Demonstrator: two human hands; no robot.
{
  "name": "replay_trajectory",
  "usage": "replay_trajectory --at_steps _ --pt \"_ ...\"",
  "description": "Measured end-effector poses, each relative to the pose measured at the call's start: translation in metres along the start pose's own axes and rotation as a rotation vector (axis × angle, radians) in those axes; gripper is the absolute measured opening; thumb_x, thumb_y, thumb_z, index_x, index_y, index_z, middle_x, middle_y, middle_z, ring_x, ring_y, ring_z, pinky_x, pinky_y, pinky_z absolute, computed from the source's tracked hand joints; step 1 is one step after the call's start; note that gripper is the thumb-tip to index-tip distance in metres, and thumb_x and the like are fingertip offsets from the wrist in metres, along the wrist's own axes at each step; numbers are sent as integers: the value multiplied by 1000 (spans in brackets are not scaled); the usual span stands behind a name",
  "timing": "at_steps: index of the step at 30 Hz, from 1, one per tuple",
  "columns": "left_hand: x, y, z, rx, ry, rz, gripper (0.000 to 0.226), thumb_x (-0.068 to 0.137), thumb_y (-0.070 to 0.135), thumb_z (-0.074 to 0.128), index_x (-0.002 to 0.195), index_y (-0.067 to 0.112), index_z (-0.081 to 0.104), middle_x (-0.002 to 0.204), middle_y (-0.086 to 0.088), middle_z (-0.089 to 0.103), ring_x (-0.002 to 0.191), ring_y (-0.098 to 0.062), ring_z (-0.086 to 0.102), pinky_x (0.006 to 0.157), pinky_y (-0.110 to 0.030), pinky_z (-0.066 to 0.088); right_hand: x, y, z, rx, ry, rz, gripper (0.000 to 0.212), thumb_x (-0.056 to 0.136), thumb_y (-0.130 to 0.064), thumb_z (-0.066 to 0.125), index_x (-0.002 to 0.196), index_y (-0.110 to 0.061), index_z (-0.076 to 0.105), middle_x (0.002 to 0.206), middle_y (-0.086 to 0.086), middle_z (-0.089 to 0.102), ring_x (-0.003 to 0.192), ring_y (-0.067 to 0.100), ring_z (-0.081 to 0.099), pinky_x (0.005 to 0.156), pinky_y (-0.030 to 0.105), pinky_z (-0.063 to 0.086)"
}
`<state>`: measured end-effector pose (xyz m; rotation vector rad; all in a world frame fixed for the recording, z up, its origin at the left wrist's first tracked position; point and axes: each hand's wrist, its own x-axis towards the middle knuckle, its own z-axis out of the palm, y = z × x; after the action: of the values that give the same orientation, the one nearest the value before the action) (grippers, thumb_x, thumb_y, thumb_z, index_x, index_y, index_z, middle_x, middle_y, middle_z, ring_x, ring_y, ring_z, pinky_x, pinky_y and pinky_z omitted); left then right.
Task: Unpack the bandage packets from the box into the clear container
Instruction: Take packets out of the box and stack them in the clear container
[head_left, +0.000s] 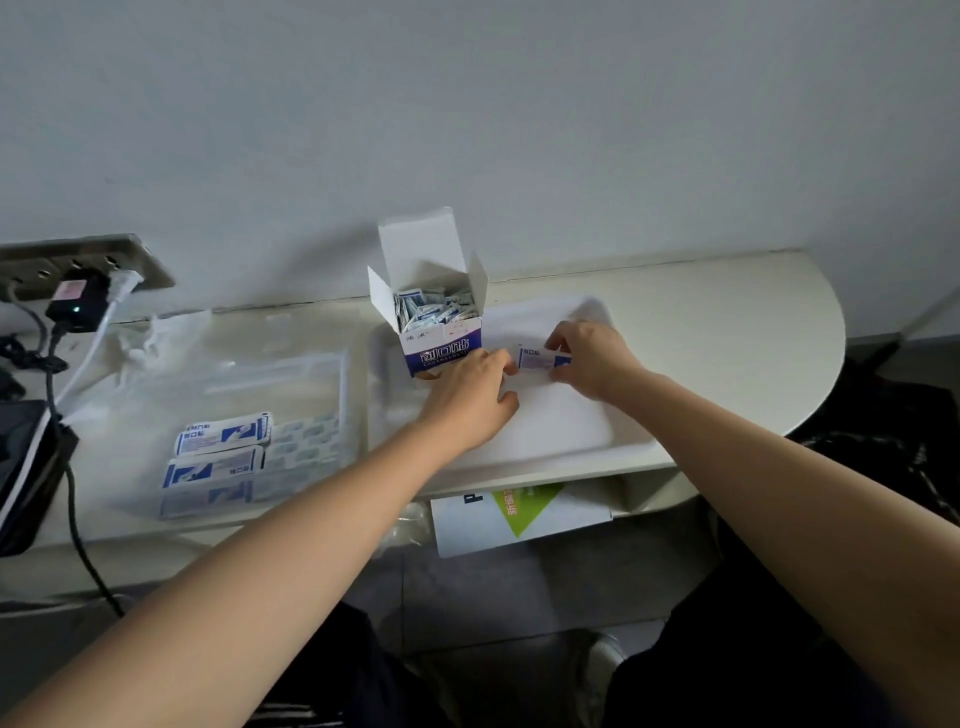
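Note:
An open white and blue box (441, 345) stands at the back middle of the table, its flaps up and many bandage packets (434, 306) inside. Just right of it, both hands pinch one small white and blue bandage packet (537, 358) from either end. My left hand (475, 387) holds its left end and my right hand (592, 358) its right end, over a white sheet (561, 421). A clear container (291, 415) lies at the left, with three bandage packets (223, 454) stacked in its near left corner.
A wall socket strip (83, 265) with a black adapter (78, 304) and cables (83, 540) sits at the far left. A dark bag (26, 467) rests at the left edge. A white and green box (519, 512) lies under the tabletop. The table's rounded end (810, 353) is at the right.

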<state>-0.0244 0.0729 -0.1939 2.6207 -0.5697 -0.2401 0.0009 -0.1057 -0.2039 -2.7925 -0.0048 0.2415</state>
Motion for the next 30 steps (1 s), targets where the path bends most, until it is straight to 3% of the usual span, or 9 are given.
replay_trajectory --at_steps 3,8,10,13,15,17,20,24,30 --pt "1 4 2 -46 18 -28 31 88 19 58 119 12 56 108 -4 61 94 -22 59 83 -33 47 -6 1 -4 122 -60 48 32 82 -15 69 112 -8 63 103 10 64 87 28 62 73 33 50" --pt "-1 4 6 -288 8 -222 31 89 19 59 118 12 56 94 2 59 92 -22 62 83 -34 51 -16 7 -11 514 -82 132 12 78 -11 73 89 -11 69 71 -1 60 65 15 55 57 21 41" --pt "-2 4 8 -479 3 -311 31 89 17 58 119 9 55 91 -2 60 81 -26 64 80 -40 56 -21 9 -15 686 -115 170 11 79 -11 74 89 -12 70 75 1 63 68 13 57 63 21 44" --pt "-4 12 8 -898 -37 -420 23 92 8 56 114 1 57 91 -15 60 67 -23 59 67 -36 55 -29 9 -20 917 -231 221 7 82 -10 71 88 -13 70 81 5 65 72 15 59 72 24 47" --pt "-6 19 4 -1172 -71 -476 8 94 7 55 98 5 62 93 -18 62 69 -22 61 63 -31 57 -33 8 -21 966 -295 218 7 84 -10 70 89 -14 71 83 5 68 74 15 61 77 26 49" --pt "-8 25 1 -1340 -120 -497 10 95 8 55 92 8 64 89 -14 67 72 -23 66 66 -32 58 -37 5 -21 966 -334 197 11 83 -10 72 94 -13 71 86 6 70 77 16 64 80 28 50" --pt "-11 31 2 -1427 -128 -524 13 94 6 54 89 12 65 80 -11 69 66 -21 68 63 -33 59 -41 1 -19 971 -305 209 22 78 -12 77 96 -11 65 83 7 71 73 16 64 66 23 50" --pt "-9 32 8 -1384 -23 -594 16 93 4 56 86 16 64 81 -8 68 68 -20 66 53 -27 56 -44 -1 -15 981 -249 225 15 79 -15 76 83 -10 63 79 7 68 65 12 62 56 19 48" --pt "-5 28 14 -1342 63 -662 10 85 4 67 89 13 65 89 -13 70 74 -24 68 70 -36 58 -47 1 -13 955 -217 247 27 77 -26 78 96 -7 73 80 4 70 62 8 56 56 19 43"
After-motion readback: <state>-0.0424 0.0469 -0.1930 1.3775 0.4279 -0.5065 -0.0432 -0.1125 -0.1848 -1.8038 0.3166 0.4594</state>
